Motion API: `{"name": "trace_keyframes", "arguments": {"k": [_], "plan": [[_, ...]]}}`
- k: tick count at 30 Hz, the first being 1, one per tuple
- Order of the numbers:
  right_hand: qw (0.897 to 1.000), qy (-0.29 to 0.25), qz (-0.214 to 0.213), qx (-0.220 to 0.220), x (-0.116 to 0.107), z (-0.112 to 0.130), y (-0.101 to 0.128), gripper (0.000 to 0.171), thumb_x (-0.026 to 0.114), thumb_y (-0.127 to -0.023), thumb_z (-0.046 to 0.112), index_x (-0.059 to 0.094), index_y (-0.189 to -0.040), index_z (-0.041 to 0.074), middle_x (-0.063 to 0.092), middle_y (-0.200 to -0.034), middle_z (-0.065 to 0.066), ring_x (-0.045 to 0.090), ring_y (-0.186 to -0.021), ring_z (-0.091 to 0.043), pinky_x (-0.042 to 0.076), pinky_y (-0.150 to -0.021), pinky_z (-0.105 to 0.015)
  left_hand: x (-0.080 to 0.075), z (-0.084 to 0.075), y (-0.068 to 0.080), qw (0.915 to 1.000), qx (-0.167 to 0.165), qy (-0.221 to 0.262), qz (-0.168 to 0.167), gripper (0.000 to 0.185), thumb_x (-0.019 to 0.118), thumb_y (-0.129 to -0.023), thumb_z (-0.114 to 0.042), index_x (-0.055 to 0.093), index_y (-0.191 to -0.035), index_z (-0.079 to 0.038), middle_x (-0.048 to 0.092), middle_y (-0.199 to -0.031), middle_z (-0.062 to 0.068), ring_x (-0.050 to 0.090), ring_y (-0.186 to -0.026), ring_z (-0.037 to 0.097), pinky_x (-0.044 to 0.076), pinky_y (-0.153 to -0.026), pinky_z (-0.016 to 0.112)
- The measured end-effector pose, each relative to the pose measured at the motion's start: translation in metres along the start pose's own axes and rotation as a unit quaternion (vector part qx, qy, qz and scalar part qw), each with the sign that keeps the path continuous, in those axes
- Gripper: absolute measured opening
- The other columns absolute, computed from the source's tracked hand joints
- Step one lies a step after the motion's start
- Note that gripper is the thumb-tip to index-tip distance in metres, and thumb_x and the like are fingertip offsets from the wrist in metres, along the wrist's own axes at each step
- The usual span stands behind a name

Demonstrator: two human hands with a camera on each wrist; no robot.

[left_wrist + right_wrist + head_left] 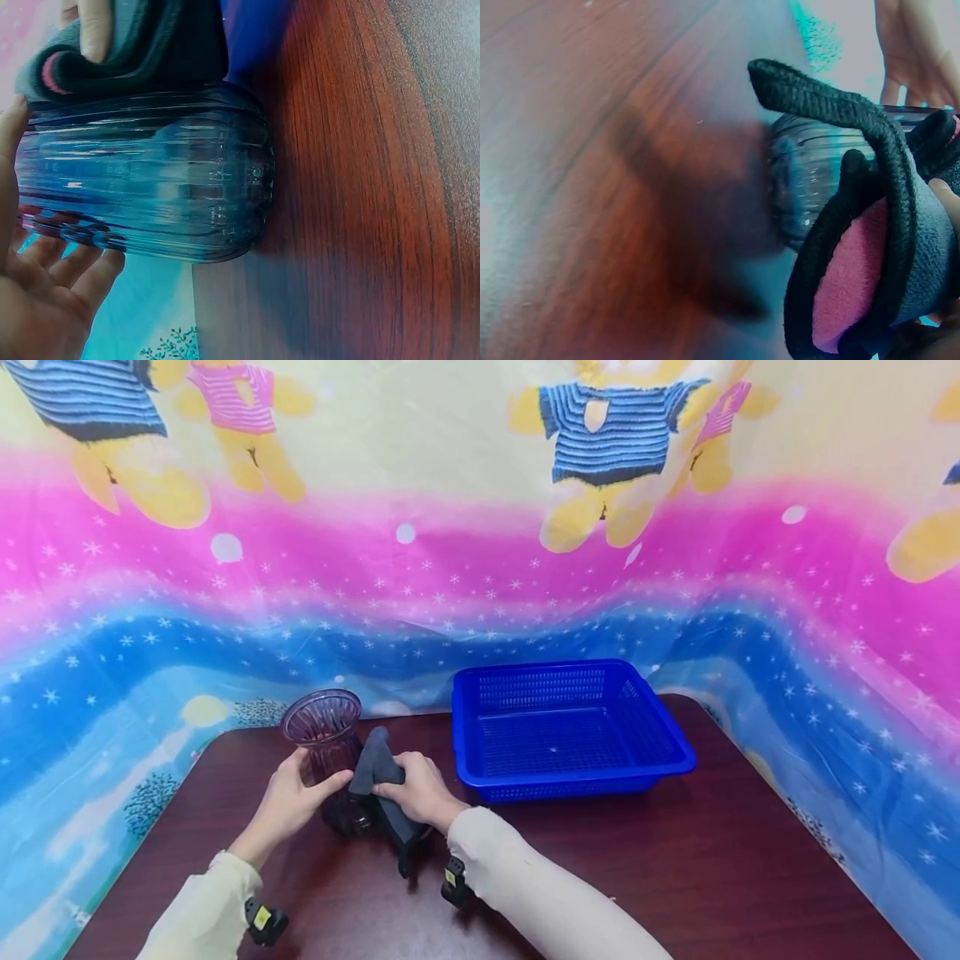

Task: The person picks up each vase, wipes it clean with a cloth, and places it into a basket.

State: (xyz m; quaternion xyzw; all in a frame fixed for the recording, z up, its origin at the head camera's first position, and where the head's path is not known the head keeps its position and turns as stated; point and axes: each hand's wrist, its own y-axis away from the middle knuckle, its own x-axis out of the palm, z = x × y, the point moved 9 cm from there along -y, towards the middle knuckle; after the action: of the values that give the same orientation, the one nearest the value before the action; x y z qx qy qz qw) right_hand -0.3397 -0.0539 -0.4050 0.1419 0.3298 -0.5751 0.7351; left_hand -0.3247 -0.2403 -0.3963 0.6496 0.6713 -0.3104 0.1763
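A ribbed, purple-tinted glass vase (322,752) with a flared rim stands upright on the left part of the table. My left hand (288,797) holds it round its middle, thumb on the near side and fingers behind. In the left wrist view the clear ribbed wall of the vase (150,180) fills the middle. My right hand (420,789) grips a folded dark grey cloth (378,764) against the right side of the vase. Seen from the right wrist, the cloth (922,247) has black edging and a pink underside, and a loose end hangs down.
A blue plastic basket (573,785) with perforated walls sits at the back of the brown wooden table (600,868), right of the hands. Behind the table hangs a printed curtain (465,568) with bears and snowflakes.
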Motion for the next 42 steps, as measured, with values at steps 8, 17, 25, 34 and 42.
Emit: {"name": "trace_keyframes", "arguments": {"k": [8,17,25,34,42], "plan": [[1.000,-0.014,-0.001,-0.004,-0.007,0.012,-0.005,0.030,0.081,-0.087,0.031,0.076,-0.110,0.012,0.076,-0.104,-0.003,0.062,-0.084,-0.011,0.051,-0.076,-0.023,0.000,-0.001,0.000,1.0000,0.006,0.005,0.002,0.071,0.071,-0.095,-0.036,0.043,-0.145,0.005,0.055,-0.141,0.032,0.055,-0.132,0.045,0.048,-0.106,0.058],[0.999,-0.008,-0.006,-0.034,-0.018,0.024,-0.007,0.030,0.081,-0.087,0.026,0.076,-0.115,0.013,0.075,-0.111,-0.004,0.064,-0.093,-0.015,0.051,-0.084,-0.025,0.001,0.000,-0.002,0.9999,0.014,0.006,-0.001,0.066,0.070,-0.096,-0.030,0.044,-0.143,0.007,0.059,-0.135,0.032,0.059,-0.126,0.044,0.050,-0.103,0.056],[0.999,-0.010,-0.002,-0.035,-0.020,0.026,-0.011,0.029,0.080,-0.087,0.026,0.075,-0.113,0.014,0.075,-0.110,-0.002,0.062,-0.091,-0.013,0.050,-0.082,-0.022,0.001,0.001,-0.003,0.9999,0.011,0.009,-0.003,0.067,0.070,-0.095,-0.030,0.043,-0.144,0.007,0.058,-0.136,0.032,0.058,-0.127,0.045,0.050,-0.104,0.056],[0.999,-0.001,-0.011,-0.043,-0.016,0.023,-0.011,0.030,0.082,-0.086,0.026,0.076,-0.112,0.013,0.075,-0.109,-0.004,0.064,-0.093,-0.015,0.050,-0.083,-0.024,0.001,0.001,-0.001,0.9999,0.007,0.009,-0.002,0.069,0.068,-0.097,-0.034,0.042,-0.146,0.006,0.056,-0.139,0.033,0.056,-0.130,0.046,0.049,-0.106,0.057],[0.999,0.008,-0.006,-0.042,-0.011,0.015,-0.006,0.030,0.081,-0.086,0.029,0.077,-0.112,0.015,0.074,-0.106,-0.003,0.062,-0.089,-0.013,0.049,-0.080,-0.023,0.000,0.000,0.000,0.9999,0.008,0.003,-0.005,0.068,0.068,-0.097,-0.038,0.044,-0.144,0.005,0.059,-0.137,0.032,0.058,-0.128,0.044,0.050,-0.105,0.056]]}}
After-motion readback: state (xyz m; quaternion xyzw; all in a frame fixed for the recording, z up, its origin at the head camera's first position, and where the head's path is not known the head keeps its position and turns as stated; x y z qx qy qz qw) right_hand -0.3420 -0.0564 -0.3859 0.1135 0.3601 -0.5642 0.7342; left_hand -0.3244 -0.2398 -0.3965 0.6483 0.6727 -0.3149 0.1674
